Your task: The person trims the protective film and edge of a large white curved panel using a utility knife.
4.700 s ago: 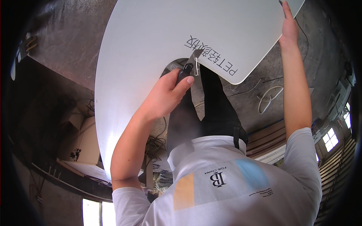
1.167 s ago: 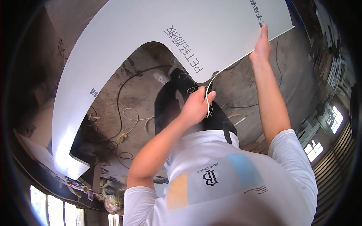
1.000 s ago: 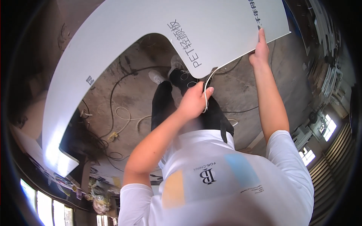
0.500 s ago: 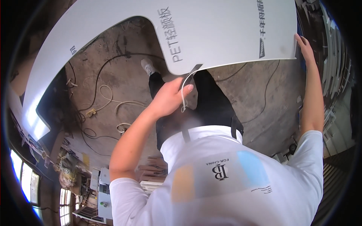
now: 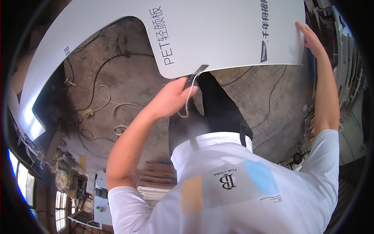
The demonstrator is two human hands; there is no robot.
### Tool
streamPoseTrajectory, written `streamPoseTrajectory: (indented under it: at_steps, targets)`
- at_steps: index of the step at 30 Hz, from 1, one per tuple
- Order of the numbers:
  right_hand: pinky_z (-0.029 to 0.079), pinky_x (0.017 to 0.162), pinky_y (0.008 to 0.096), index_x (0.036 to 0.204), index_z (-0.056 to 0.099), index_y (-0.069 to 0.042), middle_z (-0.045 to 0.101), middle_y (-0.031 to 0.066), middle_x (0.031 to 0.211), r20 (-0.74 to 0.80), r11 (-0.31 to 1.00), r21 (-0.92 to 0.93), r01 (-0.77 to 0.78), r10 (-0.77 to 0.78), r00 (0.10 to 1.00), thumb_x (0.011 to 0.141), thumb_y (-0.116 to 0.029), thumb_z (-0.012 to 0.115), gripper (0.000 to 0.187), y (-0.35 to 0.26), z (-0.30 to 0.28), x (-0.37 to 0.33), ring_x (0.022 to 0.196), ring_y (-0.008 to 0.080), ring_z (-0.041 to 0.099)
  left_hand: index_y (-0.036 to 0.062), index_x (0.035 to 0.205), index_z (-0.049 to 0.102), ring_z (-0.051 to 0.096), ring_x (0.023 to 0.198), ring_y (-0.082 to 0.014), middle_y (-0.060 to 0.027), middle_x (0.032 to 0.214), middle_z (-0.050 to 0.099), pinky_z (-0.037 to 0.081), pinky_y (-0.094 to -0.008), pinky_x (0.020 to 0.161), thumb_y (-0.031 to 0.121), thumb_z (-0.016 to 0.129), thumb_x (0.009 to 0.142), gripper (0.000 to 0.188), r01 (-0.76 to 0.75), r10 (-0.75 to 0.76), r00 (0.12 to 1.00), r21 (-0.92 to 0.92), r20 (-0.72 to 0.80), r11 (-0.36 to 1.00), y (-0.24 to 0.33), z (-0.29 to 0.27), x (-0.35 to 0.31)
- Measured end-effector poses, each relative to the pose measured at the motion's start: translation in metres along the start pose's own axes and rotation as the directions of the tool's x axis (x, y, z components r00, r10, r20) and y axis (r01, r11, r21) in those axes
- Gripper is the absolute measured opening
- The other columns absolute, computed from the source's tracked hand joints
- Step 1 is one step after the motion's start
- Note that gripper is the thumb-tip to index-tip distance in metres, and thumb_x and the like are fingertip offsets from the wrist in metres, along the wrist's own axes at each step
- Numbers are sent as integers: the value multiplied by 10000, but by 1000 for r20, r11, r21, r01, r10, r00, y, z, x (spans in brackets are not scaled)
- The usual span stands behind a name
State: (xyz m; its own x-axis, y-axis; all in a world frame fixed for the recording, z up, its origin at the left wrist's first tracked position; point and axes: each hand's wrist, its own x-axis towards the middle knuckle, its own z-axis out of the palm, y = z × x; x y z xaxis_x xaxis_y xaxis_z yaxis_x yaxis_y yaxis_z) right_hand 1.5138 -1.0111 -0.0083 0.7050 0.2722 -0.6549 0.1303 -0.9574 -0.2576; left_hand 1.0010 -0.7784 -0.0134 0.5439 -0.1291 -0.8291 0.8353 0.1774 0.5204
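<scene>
A large pale grey panel point(image 5: 218, 35) with dark printing and a big rounded cutout spans the upper view. Just below its near edge, my left hand point(image 5: 171, 97) is closed around a dark flat strip-like tool point(image 5: 201, 69); its exact kind is unclear. The tool's tip meets the panel edge beside the cutout's rounded corner, and a pale cord loop point(image 5: 187, 103) hangs from it. At the panel's right edge, my right hand point(image 5: 313, 42) grips the rim, fingertips on the upper face; the fingers beneath are hidden.
Black and pale cables point(image 5: 102, 93) lie looped over the concrete floor point(image 5: 269, 113). Stacked boards point(image 5: 348, 70) line the right side, with a small wheel point(image 5: 297, 158) lower down. At lower left stand a grey machine point(image 5: 102, 208) and a pile of boards point(image 5: 156, 175).
The panel appears slightly further left in view. My right hand has slid up along its right edge, away from the near corner. My left hand keeps its hold on the strip-like tool.
</scene>
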Motion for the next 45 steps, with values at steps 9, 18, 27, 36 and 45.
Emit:
streamPoseTrajectory:
  at_steps: [9,18,27,36,45]
  targets:
    - [327,1135,511,1560,450,-152,557,143,1467,28,1000,14,28,-29,999,818,-829,626,1020,0,2,1,1370,292,493,-33,903,503,535,724,-283,-191,779,582,480,-421,732,344,583,1051,413,-168,169,985,16,-23,986,4,43,36]
    - [428,1059,399,1498,523,-108,643,101,1339,53,995,40,94,-96,994,870,-788,612,930,-4,3,-7,1218,224,597,-11,838,448,461,667,-247,-147,710,508,454,-418,678,352,596,1048,445,-145,142,988,-52,-63,988,26,84,61]
    - [507,966,378,1449,564,-92,676,98,1246,75,985,71,158,-163,984,872,-764,635,888,6,7,5,1148,199,639,-1,833,441,431,677,-212,-114,710,481,444,-400,670,334,597,1052,430,-146,143,988,-66,-54,987,57,118,90]
    - [524,923,346,1283,663,7,715,115,1169,115,924,338,178,-228,967,989,-436,693,533,-11,12,-3,1058,199,667,-11,866,481,479,715,-215,-120,752,526,462,-388,710,327,590,1054,402,-128,123,991,-85,-57,988,81,146,107]
    - [490,972,346,1313,670,-15,716,97,1212,82,924,252,288,-317,945,946,-514,722,622,-23,4,-20,1113,195,646,38,907,503,473,569,-100,5,669,493,424,-307,525,346,565,1072,354,-184,183,981,-22,-62,983,106,175,132]
